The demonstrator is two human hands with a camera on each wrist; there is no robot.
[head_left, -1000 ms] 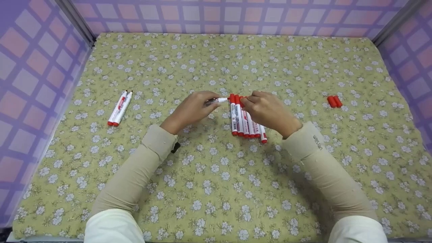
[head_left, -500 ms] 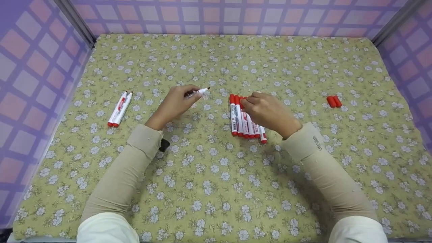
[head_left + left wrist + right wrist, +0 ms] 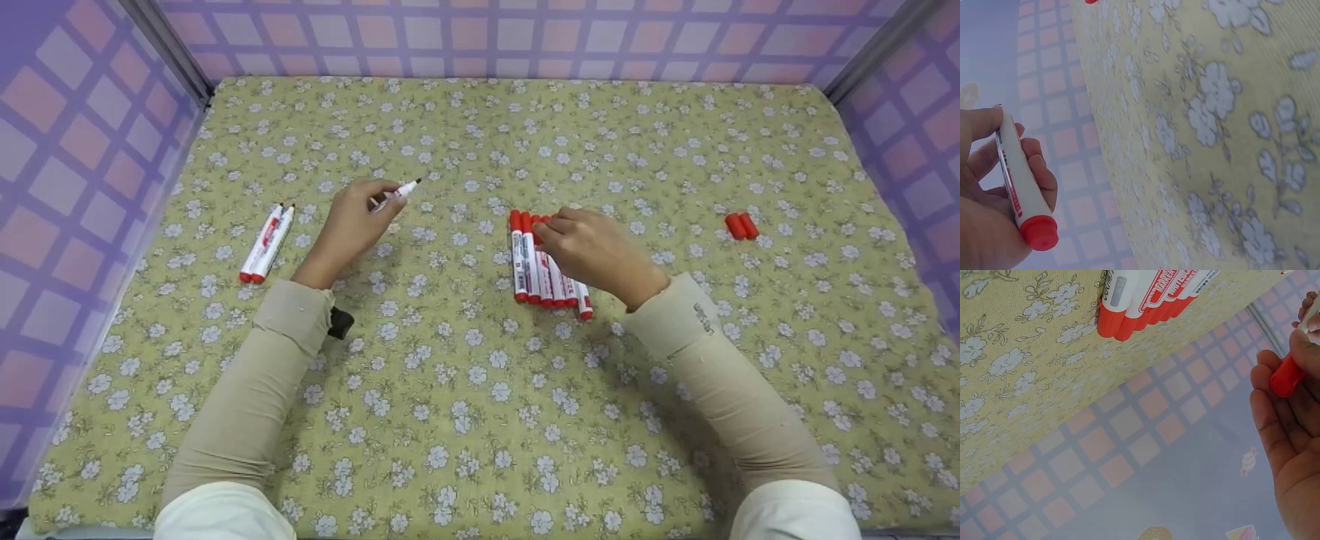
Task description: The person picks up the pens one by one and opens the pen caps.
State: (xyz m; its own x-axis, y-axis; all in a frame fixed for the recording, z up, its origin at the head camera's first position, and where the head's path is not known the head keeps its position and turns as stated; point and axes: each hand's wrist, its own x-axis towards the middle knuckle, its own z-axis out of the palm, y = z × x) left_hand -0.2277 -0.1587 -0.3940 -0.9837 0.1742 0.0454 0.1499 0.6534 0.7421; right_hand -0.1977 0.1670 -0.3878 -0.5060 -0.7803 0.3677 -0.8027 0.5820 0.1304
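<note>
My left hand [image 3: 351, 217] pinches an uncapped whiteboard marker [image 3: 400, 193], its dark tip pointing up and to the right, away from the hand. In the left wrist view the red end of this white marker [image 3: 1022, 174] faces the camera. Between thumb and fingers of my right hand [image 3: 596, 247] is a loose red marker cap [image 3: 1286, 377]. Below that hand a row of several capped markers [image 3: 534, 274] lies side by side on the cloth; the hand covers part of their upper ends in the head view.
Two uncapped markers [image 3: 268, 244] lie together at the left, tips away from me. Two red caps [image 3: 742, 226] lie side by side at the right. A yellow floral cloth [image 3: 480, 412] covers the table, with checkered walls [image 3: 487, 34] at the back and sides.
My left hand has moved left with the uncapped marker, drawing it away from the right hand, where its tip was at the cap. The right hand has stayed over the row.
</note>
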